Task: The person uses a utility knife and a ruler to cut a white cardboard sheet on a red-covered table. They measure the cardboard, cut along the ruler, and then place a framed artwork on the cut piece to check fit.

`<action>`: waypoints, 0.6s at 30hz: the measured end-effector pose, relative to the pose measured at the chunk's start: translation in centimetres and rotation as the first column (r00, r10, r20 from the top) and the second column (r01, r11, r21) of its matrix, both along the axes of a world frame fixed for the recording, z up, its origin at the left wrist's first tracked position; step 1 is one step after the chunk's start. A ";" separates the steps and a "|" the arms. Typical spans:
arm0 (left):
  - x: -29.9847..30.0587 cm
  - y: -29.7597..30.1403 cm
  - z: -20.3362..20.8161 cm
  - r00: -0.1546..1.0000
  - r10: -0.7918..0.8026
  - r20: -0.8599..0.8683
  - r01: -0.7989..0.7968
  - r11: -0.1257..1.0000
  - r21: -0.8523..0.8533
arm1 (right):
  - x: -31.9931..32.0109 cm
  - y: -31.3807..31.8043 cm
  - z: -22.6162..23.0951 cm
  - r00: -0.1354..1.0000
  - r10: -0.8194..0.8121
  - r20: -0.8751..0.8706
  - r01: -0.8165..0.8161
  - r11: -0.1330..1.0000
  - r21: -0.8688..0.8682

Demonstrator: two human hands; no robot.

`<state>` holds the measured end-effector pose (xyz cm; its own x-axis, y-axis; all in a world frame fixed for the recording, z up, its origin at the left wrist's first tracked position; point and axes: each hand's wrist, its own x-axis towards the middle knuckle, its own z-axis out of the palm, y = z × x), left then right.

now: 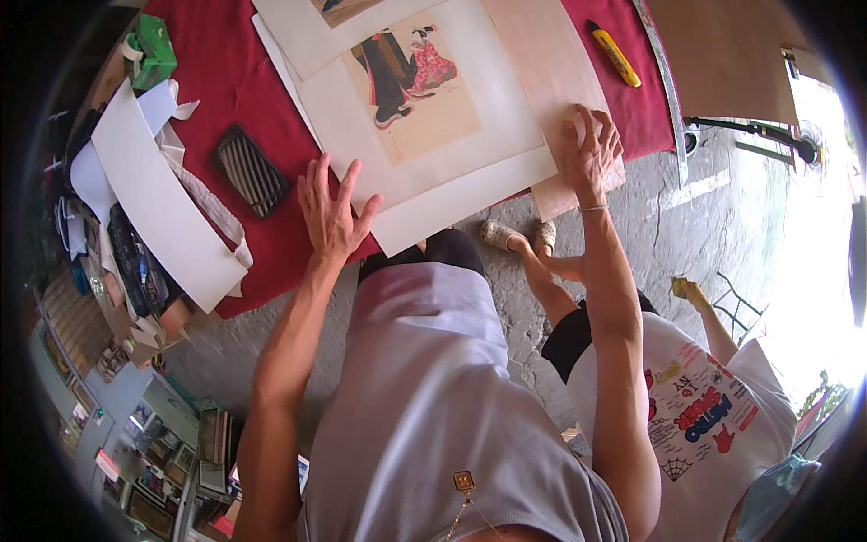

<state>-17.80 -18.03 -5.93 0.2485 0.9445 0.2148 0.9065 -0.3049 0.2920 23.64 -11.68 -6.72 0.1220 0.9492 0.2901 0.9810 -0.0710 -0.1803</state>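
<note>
The left hand spreads at the near left edge of a white sheet, under a figure print; the right hand rests on a tan sheet. On red cloth lie a striped black object and a yellow cutter. A co-worker stands at right.

Held the left arm and the right arm stretched forward, well apart. Had the left hand turned palm down, with fingers spread and thumb pointing rightward. Had the right hand also palm down, with fingers rather bent.
</note>
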 end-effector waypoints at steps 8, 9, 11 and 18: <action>0.1 -0.2 0.5 0.978 -0.146 -0.150 0.143 0.989 -0.033 | 0.1 -0.1 -0.7 1.000 0.016 -0.005 -0.016 0.999 0.028; 0.1 -0.2 0.4 0.976 -0.154 -0.155 0.151 0.988 -0.030 | 0.0 -0.2 -0.6 1.000 0.013 -0.005 -0.013 0.999 0.032; 0.2 0.1 0.2 0.976 -0.162 -0.146 0.159 0.987 -0.028 | -0.1 -0.2 -0.1 1.000 0.002 -0.007 -0.002 0.999 0.040; 0.1 0.0 -0.2 0.978 -0.151 -0.144 0.151 0.988 -0.014 | 0.0 0.0 -0.7 0.999 -0.019 -0.046 0.022 0.998 0.065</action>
